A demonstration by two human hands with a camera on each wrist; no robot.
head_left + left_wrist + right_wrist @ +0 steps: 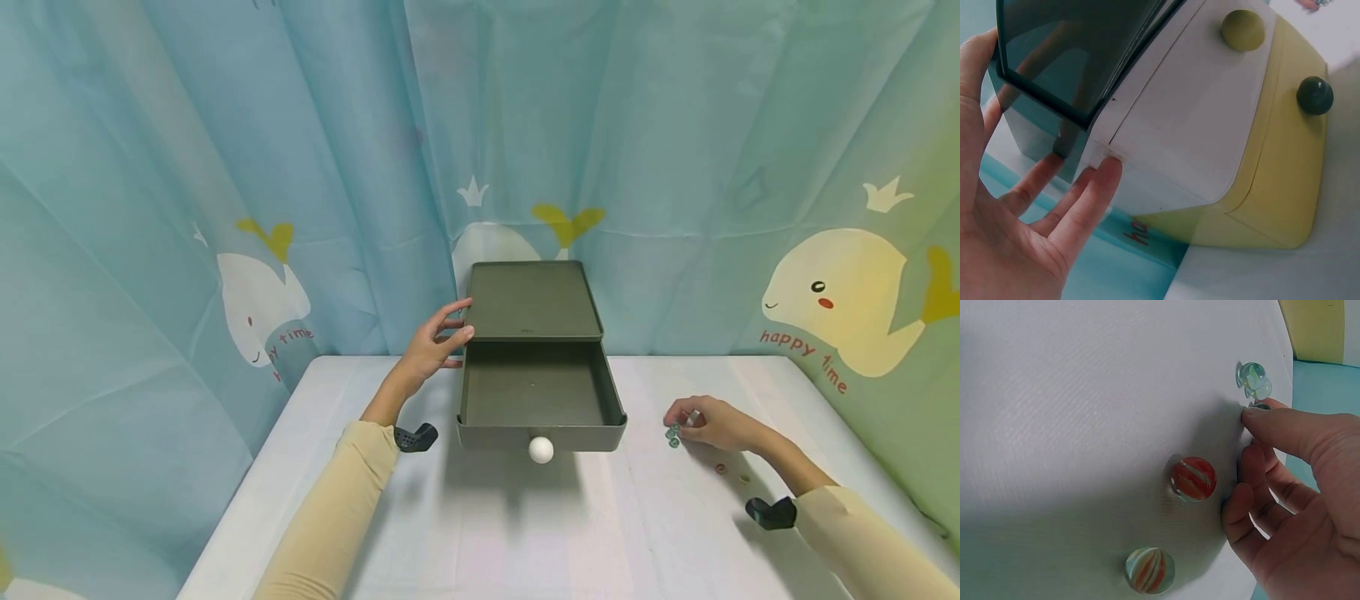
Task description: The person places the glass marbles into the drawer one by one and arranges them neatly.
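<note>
A box of drawers (536, 300) stands at the back of the table, its dark grey-green top drawer (532, 392) pulled out, with a white round knob (541, 450) on the front. My left hand (431, 346) rests against the box's left side, fingers spread and fairly straight. Off to the right, my right hand (716, 423) is low at the tabletop, thumb and forefinger pinching a clear glass marble (1262, 406). Two greenish marbles (1252, 375) lie just beyond its fingertips. Closer to the wrist are a red-swirled marble (1193, 479) and an orange-and-white-striped marble (1150, 570).
Below the open drawer, the left wrist view shows a white drawer (1191, 106) with a yellow knob and a yellow drawer (1285, 150) with a dark green knob. The white table (540, 542) ends at a blue curtain (360, 167) with whale prints.
</note>
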